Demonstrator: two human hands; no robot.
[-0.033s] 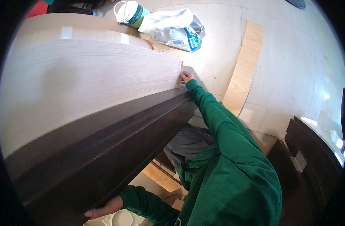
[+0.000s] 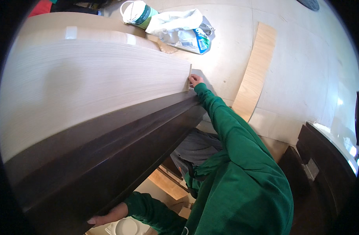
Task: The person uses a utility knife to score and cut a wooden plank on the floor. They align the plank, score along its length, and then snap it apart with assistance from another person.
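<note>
A pale wood-grain panel [image 2: 109,78] lies along the far side of a long dark brown wooden board [image 2: 109,164], which has a stepped profile. My right hand [image 2: 196,80] reaches forward to the panel's right end, with its fingers curled and pinched at that edge; the fingertips are partly hidden. Low on the left, my left hand [image 2: 110,216] holds the near edge of the dark board. Its thumb lies along the edge, and the other fingers are hidden beneath.
A white and green bucket [image 2: 139,15] and a crumpled white bag [image 2: 181,31] stand on the floor beyond the panel. A light wood plank [image 2: 254,72] lies to the right. Dark wooden furniture [image 2: 328,160] is at the right, and a round white object [image 2: 126,227] sits below my left arm.
</note>
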